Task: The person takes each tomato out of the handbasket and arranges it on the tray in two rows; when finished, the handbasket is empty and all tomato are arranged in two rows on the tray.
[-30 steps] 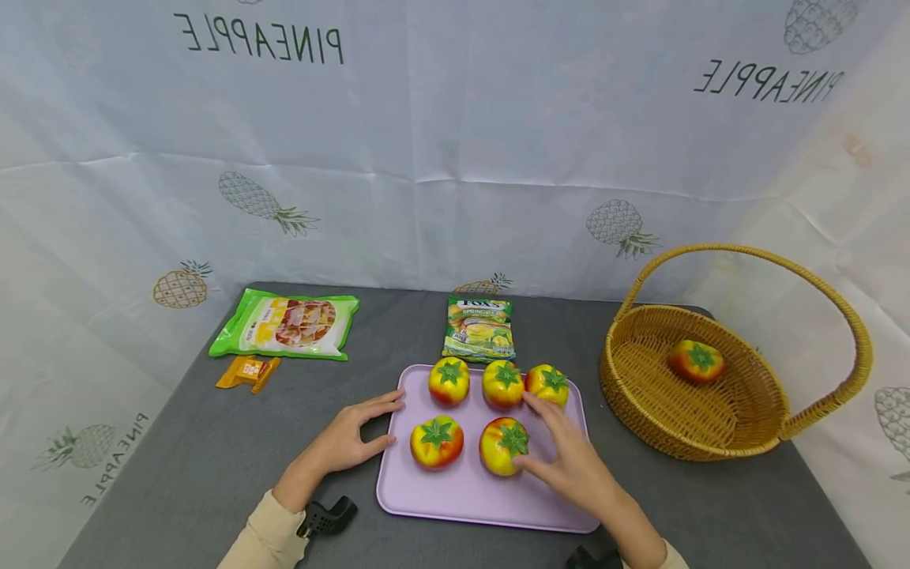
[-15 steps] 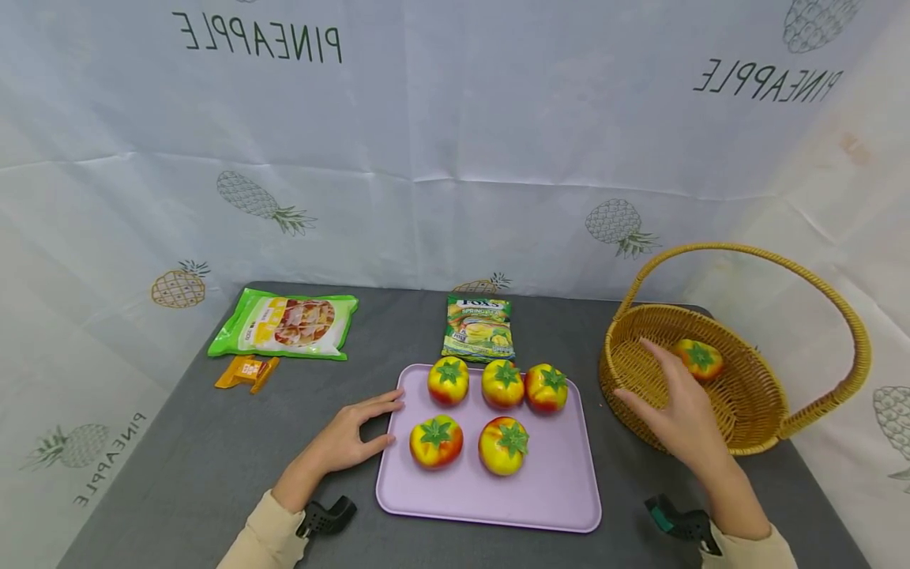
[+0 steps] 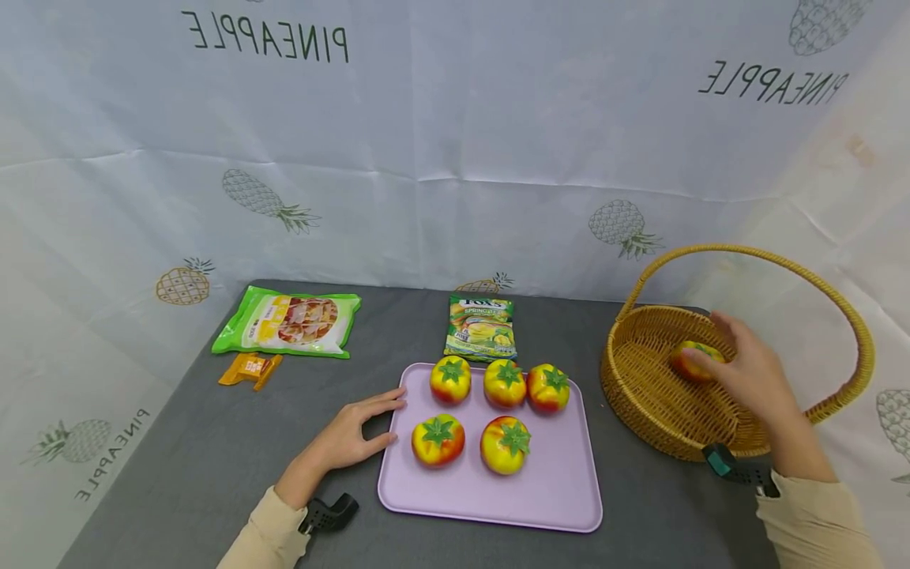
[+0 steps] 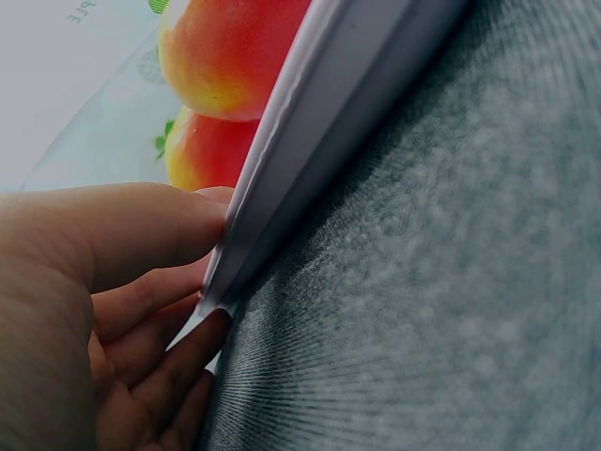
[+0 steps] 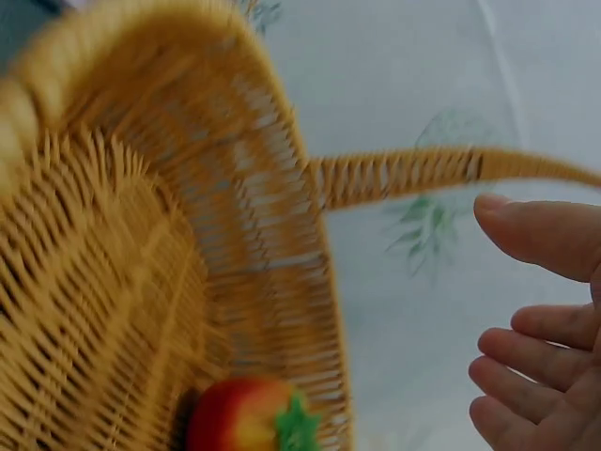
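My left hand [image 3: 355, 434] rests by the left edge of the lilac tray [image 3: 490, 503], its fingertips and thumb touching the rim. In the left wrist view, the thumb [image 4: 160, 230] lies against that rim. Several red-and-yellow persimmons with green leaf tops stand on the tray, among them a front-left persimmon [image 3: 438, 440] and a front-right persimmon [image 3: 504, 446]. Over the wicker basket [image 3: 643, 411], my right hand [image 3: 757, 377] is held with thumb and fingers apart, holding nothing. Partly behind it lies one persimmon [image 5: 242, 418] inside the basket; the right wrist view shows a gap between them.
The basket's tall handle [image 3: 753, 251] arches over its right side. A Fox's candy bag [image 3: 480, 328] lies behind the tray. At the back left are a green-and-white food packet [image 3: 287, 322] and a small orange wrapper [image 3: 250, 370]. A pineapple-print cloth [image 3: 441, 118] hangs behind.
My right hand has left the tray's persimmons and moved right, over the basket near the persimmon inside. The left hand has stayed at the tray's edge. The persimmons have not moved.
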`<state>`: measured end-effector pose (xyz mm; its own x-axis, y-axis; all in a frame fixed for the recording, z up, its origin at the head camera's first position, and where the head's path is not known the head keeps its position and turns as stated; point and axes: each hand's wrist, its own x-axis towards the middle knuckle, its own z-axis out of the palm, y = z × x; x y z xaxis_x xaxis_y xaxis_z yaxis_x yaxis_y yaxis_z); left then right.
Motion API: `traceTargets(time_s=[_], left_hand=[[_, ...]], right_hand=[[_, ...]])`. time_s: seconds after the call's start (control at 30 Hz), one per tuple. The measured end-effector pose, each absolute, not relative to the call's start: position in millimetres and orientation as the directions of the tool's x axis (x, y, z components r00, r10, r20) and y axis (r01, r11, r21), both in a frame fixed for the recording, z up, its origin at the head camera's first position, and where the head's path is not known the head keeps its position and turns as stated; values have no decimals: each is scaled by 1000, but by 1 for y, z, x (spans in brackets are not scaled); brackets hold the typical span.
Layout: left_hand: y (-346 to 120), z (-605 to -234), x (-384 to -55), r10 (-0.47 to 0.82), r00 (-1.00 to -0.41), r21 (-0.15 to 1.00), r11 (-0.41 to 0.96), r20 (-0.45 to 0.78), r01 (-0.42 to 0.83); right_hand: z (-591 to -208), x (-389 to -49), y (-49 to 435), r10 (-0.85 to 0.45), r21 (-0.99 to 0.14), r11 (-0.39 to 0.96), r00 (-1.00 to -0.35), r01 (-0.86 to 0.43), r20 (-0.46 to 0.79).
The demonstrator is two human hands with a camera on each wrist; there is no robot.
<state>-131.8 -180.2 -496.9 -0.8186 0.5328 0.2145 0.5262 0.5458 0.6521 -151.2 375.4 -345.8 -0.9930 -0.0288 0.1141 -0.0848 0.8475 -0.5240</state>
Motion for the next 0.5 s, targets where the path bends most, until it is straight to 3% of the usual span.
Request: traceTargets(time_s=[0.5], left_hand=[[-180, -496, -131, 531, -819, 653, 544, 218, 527]], right_hand=[[-367, -188, 412, 4, -481, 872, -985, 89, -175]])
